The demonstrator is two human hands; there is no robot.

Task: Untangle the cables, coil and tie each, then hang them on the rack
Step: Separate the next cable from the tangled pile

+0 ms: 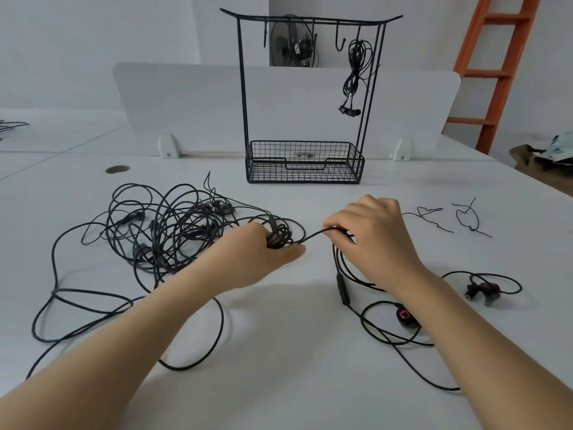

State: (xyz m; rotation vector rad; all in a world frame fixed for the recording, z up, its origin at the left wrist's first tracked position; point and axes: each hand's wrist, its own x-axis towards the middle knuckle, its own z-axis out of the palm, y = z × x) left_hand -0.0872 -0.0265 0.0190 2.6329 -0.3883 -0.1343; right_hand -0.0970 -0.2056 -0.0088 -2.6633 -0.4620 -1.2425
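Black cable (310, 236) spans the gap between both hands above the white tabletop (294, 383). Left hand (257, 252) curls its fingers round a small coil (280, 235) of this cable. Right hand (372, 234) pinches the free length just beside the coil.

Status: one tied bundle (356, 69) hangs on the rightmost hook of the rack (242, 88); the other hooks appear bare. A large tangle (167, 225) lies on the tabletop left of the hands, unsorted. The cable in hand is judged part-coiled, with its earbuds (406, 318) and slack lying to the right. Two ties (434, 217) lie near the right hand, unused.

Remaining: complete the coil, tie it, hang it, then repeat for each cable in the tangle.
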